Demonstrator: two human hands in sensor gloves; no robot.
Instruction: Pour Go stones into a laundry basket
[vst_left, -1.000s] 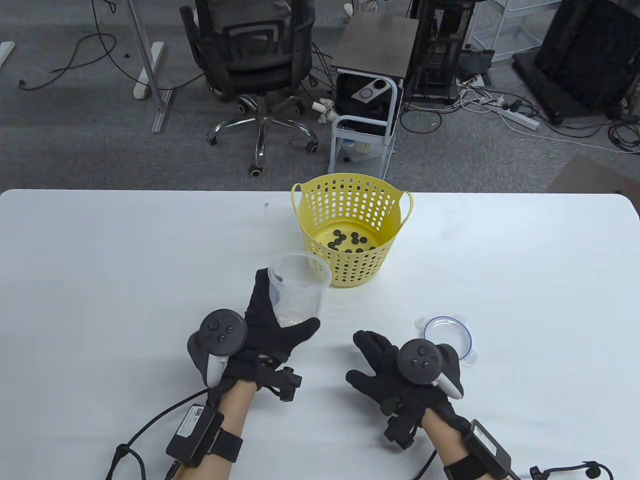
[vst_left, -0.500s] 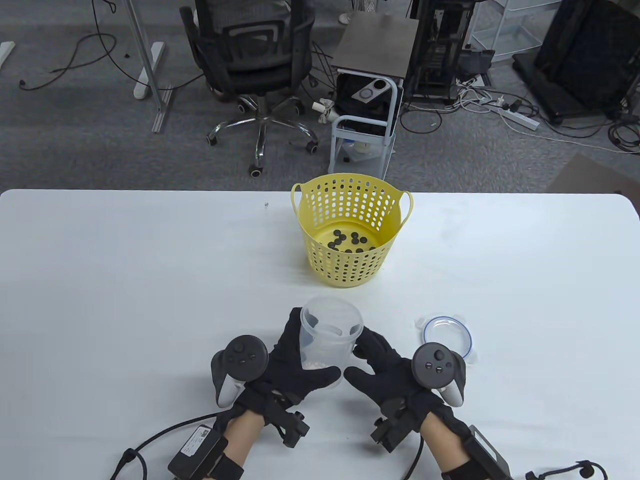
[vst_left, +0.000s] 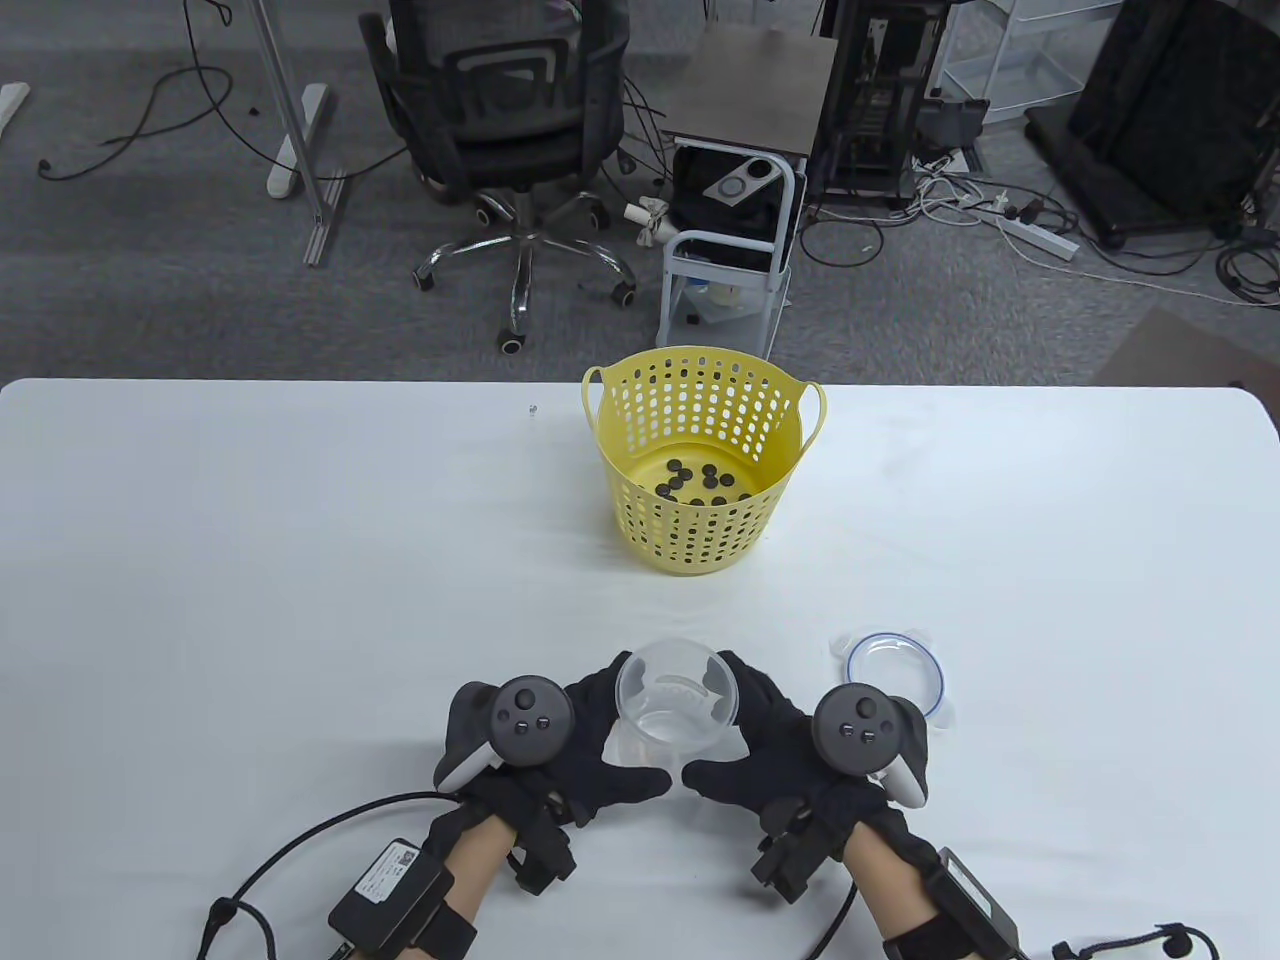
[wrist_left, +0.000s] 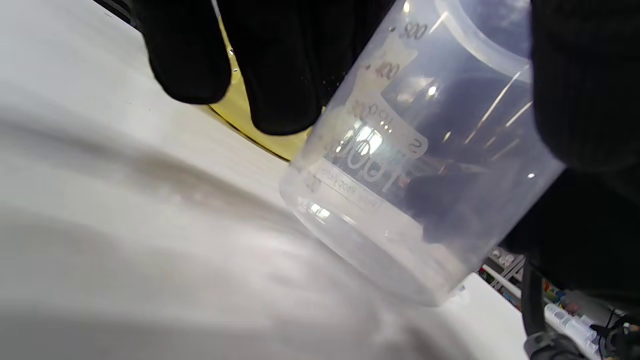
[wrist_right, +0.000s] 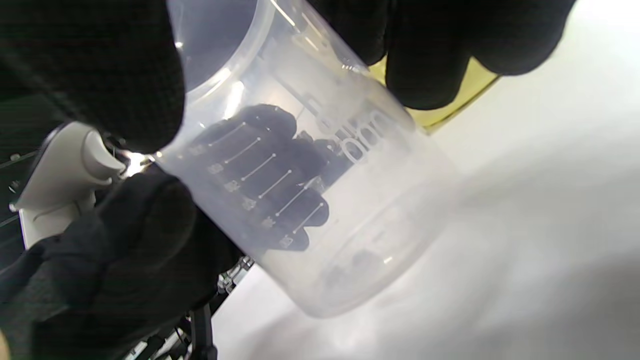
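Low in the middle of the table view, a clear plastic measuring beaker (vst_left: 678, 708) sits upright between both gloved hands, its mouth open toward the camera and its inside showing no stones. The left hand (vst_left: 590, 745) wraps it from the frame's left, thumb pointing right under the near side of the beaker and fingers curled around the far side; the right hand (vst_left: 775, 745) mirrors this from the frame's right, so both hands grip the beaker's wall. In the left wrist view the beaker (wrist_left: 415, 165) fills the centre and right of the frame, tilted there, with printed graduation marks on its side, black fingertips (wrist_left: 280, 75) hanging from the top edge against it and a sliver of yellow behind them. The right wrist view shows the same beaker (wrist_right: 310, 190) running from upper left to lower centre, the fingers (wrist_right: 430, 65) pressed on its upper wall and the other hand's fingers dark through the plastic. The yellow perforated laundry basket (vst_left: 700, 400) stands well apart, at the centre of the frame near the table's far edge, with the black Go stones (vst_left: 698, 482) lying scattered on its bottom. A round clear lid with a blue ring (vst_left: 893, 672) lies flat on the white table (vst_left: 250, 560), just beside the right hand at the lower right.
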